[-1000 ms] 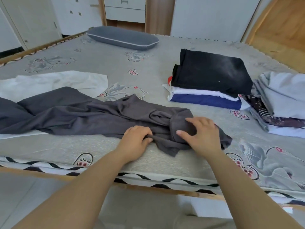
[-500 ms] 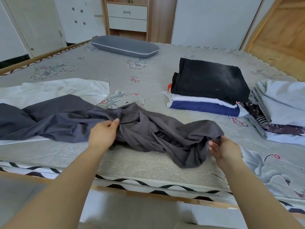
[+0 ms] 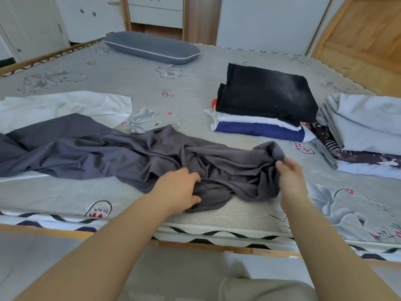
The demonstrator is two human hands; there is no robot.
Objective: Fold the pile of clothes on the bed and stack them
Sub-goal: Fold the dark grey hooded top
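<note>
Grey garment [image 3: 121,153] lies crumpled across the near part of the bed [image 3: 152,88], stretched from the left edge of view to a bunched end near the front edge of the mattress. Left hand [image 3: 180,190] rests on the bunched cloth with its fingers curled into the folds, gripping them. Right hand [image 3: 289,170] pinches the raised right end of the same garment, lifting that corner a little off the cover. Behind the garment on the left, a white cloth [image 3: 65,107] lies flat, partly under the grey one. Further back and to the right sits a stack of folded clothes [image 3: 262,109], black on top, white and blue beneath. Just beside the stack on the right is a loose pile [image 3: 364,131] of pale blue and dark patterned clothes. At the far side of the bed lies a grey pillow [image 3: 152,47], with white cupboards [image 3: 271,20] and drawers behind it
</note>
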